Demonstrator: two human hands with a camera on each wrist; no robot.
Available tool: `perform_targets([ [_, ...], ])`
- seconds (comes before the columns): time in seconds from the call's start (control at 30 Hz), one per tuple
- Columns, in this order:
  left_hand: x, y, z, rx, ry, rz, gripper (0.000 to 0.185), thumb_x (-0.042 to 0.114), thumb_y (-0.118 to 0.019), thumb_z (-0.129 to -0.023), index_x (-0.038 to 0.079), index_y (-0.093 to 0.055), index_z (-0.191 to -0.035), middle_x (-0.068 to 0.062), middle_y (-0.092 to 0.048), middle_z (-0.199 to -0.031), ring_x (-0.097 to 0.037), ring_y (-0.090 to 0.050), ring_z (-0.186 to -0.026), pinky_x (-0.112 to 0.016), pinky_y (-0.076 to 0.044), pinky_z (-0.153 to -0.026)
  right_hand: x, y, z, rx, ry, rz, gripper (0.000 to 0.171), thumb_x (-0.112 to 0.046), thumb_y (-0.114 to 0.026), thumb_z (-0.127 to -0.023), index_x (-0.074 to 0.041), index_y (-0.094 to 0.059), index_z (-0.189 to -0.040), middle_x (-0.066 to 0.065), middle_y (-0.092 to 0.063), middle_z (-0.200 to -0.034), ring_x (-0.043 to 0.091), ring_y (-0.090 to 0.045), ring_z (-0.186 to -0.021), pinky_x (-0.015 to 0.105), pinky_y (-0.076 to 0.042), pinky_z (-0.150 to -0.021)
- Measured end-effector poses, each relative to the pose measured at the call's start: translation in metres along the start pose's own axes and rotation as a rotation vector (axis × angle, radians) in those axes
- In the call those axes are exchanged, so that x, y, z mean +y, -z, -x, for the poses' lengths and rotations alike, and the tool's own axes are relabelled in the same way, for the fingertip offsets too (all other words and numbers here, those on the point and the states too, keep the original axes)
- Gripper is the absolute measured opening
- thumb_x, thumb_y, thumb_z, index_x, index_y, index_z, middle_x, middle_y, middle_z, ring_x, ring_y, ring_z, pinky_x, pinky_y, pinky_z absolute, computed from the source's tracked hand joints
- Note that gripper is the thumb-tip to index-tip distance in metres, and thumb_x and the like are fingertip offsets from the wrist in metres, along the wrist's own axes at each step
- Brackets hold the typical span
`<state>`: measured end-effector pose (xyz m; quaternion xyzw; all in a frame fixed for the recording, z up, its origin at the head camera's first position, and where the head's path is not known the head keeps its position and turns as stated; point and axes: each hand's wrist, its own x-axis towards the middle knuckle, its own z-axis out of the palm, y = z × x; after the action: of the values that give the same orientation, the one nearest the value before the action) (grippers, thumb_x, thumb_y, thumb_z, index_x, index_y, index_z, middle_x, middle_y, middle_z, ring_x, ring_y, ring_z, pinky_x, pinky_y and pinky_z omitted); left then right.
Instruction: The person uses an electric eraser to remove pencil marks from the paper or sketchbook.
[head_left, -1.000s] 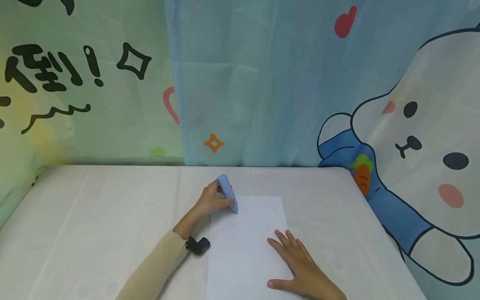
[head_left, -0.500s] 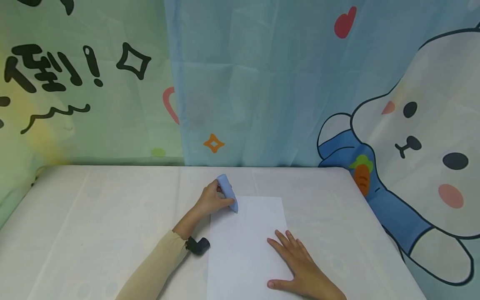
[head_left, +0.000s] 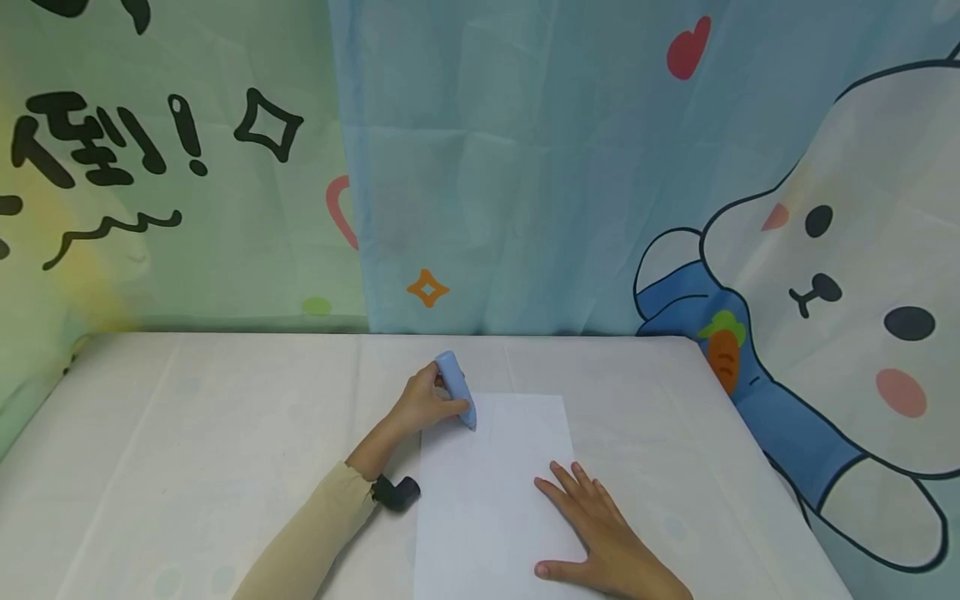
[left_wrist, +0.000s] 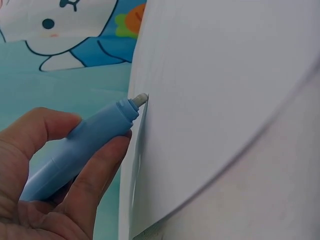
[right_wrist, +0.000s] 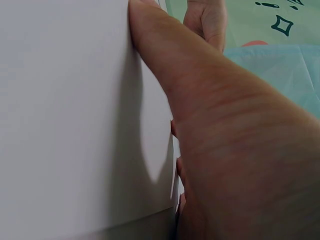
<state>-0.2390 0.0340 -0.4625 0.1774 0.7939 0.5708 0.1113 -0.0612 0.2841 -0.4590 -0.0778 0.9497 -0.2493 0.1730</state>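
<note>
A thick light-blue electric eraser (head_left: 456, 388) with a short greyish eraser tip (left_wrist: 140, 99) is in my left hand (head_left: 422, 404). The thumb and fingers pinch its barrel, and it leans with the tip down at the upper part of a white sheet of paper (head_left: 495, 492). In the left wrist view the tip meets the paper's surface or sits just over it. My right hand (head_left: 600, 529) lies with spread fingers across the sheet's lower right edge. In the right wrist view its thumb (right_wrist: 165, 42) touches the paper. No marks on the sheet are visible.
The table (head_left: 225, 450) has a white cover. A black wrist camera (head_left: 397, 492) is strapped at the left sleeve's cuff, just beside the sheet's left edge. Behind the table hangs a printed cloth backdrop (head_left: 487, 167) with a cartoon rabbit (head_left: 847, 167) at the right.
Almost nothing differs. The eraser's tip has shifted only a trace up and down on the sheet, still in my left hand's pinch, while my right hand has stayed in place.
</note>
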Motion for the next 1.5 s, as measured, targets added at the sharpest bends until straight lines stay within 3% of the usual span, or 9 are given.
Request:
perform_targets([
  [0.37,-0.001,0.0,0.0008,0.01,-0.007,-0.015,0.042,0.005,-0.076,-0.077,-0.007,-0.057,-0.112,-0.018,-0.065,-0.096,-0.021,-0.063,-0.078,-0.024,-0.049,-0.066,-0.0002,0.0,0.0008,-0.003,-0.004,0.002,0.099,-0.065,-0.071,-0.073,-0.017,-0.034,-0.152,0.011,-0.017,-0.162,0.041,-0.002,-0.148,0.067,0.001,-0.113],
  [0.77,-0.0027,-0.0002,0.0,0.045,-0.051,0.029,0.04,0.002,-0.076,-0.077,-0.007,-0.057,-0.111,-0.019,-0.066,-0.097,-0.029,-0.063,-0.09,-0.029,-0.051,-0.074,-0.0005,0.0016,0.0002,-0.002,0.019,-0.032,0.099,-0.061,-0.074,-0.074,-0.012,-0.035,-0.151,0.016,-0.019,-0.161,0.043,-0.004,-0.147,0.069,0.001,-0.112],
  [1.5,-0.0005,0.0004,-0.0003,0.008,-0.012,-0.026,0.044,0.007,-0.077,-0.076,-0.006,-0.057,-0.113,-0.017,-0.065,-0.096,-0.019,-0.059,-0.08,-0.024,-0.046,-0.067,0.001,0.0005,0.0011,0.008,0.01,-0.008,0.1,-0.064,-0.073,-0.073,-0.014,-0.036,-0.151,0.015,-0.019,-0.161,0.042,-0.004,-0.147,0.068,0.001,-0.112],
])
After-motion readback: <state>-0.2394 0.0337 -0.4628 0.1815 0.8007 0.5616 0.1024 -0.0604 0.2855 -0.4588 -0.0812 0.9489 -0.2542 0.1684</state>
